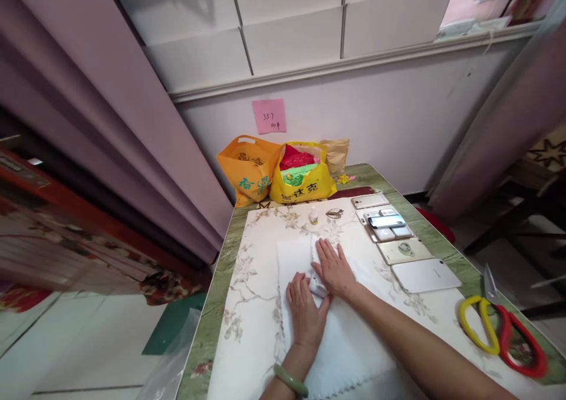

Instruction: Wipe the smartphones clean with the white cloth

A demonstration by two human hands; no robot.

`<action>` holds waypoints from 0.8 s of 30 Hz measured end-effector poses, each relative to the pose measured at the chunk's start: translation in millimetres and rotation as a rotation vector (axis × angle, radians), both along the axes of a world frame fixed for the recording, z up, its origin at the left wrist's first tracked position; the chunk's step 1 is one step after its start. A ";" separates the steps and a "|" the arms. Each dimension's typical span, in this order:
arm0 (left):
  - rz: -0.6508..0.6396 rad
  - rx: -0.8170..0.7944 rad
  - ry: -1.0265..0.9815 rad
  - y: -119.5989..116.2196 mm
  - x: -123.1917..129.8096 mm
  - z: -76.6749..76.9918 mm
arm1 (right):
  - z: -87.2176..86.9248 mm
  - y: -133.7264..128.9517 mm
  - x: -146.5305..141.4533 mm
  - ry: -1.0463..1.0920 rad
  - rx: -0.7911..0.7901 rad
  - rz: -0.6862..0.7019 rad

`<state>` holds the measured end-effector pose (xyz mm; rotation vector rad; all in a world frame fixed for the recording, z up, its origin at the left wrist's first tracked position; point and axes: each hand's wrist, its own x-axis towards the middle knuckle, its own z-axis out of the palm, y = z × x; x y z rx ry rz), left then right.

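A thin white sheet (354,344) with jagged edges lies spread over the floral table cover. Both hands rest on it, close together. My left hand (304,311), below a green bangle (290,380), lies on the sheet's left part with fingers stretched forward. My right hand (333,268) is flat, its fingers extended over the upper part of the sheet. In the gap between them shows a small whitish object (316,286) with dark marks; the hands partly cover it, and its kind is unclear.
Several phones (427,275) lie along the right side. Large scissors (495,323) with yellow and red handles sit at the right edge. A small bottle (313,215) stands beyond the hands, beside thin dark items (335,213). Orange (250,167) and yellow (303,190) bags stand at the back.
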<state>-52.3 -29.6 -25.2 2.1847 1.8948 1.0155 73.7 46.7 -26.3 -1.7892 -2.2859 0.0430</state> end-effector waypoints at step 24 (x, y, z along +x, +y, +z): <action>0.009 -0.054 -0.050 -0.4 -0.2 5.0 | 47.2 -11.1 58.6 0.160 -0.076 -0.065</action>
